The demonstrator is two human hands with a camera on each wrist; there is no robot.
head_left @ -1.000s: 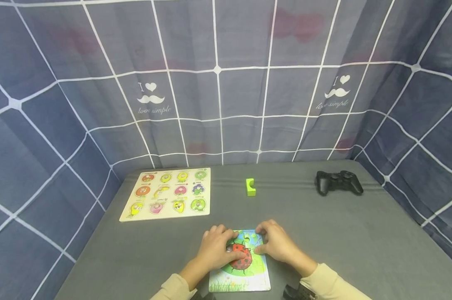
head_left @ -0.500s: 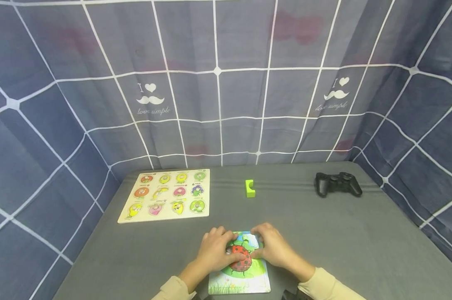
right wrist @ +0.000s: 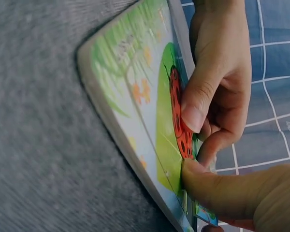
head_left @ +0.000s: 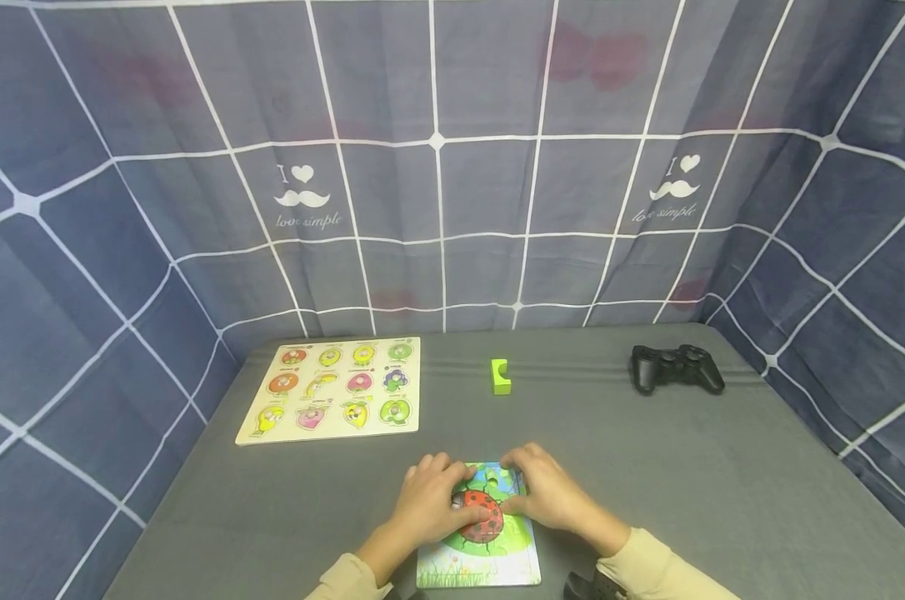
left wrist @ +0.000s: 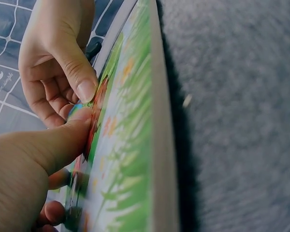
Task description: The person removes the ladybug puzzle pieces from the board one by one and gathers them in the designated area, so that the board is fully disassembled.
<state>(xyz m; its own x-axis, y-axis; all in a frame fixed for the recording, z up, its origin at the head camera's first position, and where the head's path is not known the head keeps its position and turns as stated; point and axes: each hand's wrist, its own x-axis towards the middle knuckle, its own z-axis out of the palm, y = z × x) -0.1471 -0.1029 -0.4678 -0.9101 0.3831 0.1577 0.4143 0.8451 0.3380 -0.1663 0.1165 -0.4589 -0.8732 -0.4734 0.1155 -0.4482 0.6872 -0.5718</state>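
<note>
A jigsaw puzzle (head_left: 497,568) with a ladybug picture lies on the grey tabletop in front of me. My left hand (head_left: 427,502) is on its upper left, thumb across the red ladybug (right wrist: 176,99), other fingers bent toward the far edge. At the upper right corner my right hand (head_left: 552,493) pinches a puzzle piece (right wrist: 205,213) between thumb and fingers. That piece shows a blue and green edge, slightly tilted above the board in the right wrist view. Fingers hide much of the piece, so whether it sits in its gap I cannot tell.
A wooden fruit peg board (head_left: 331,390) lies at the back left. Behind the puzzle stands a small lime-green block (head_left: 501,377) with a notch. At the back right is a black game controller (head_left: 676,369). Checked curtain cloth (head_left: 482,192) encloses the table.
My right hand has shifted slightly inward over the puzzle's upper right corner, and the piece has tilted, then come down flatter. The left hand stays in place on the puzzle.
</note>
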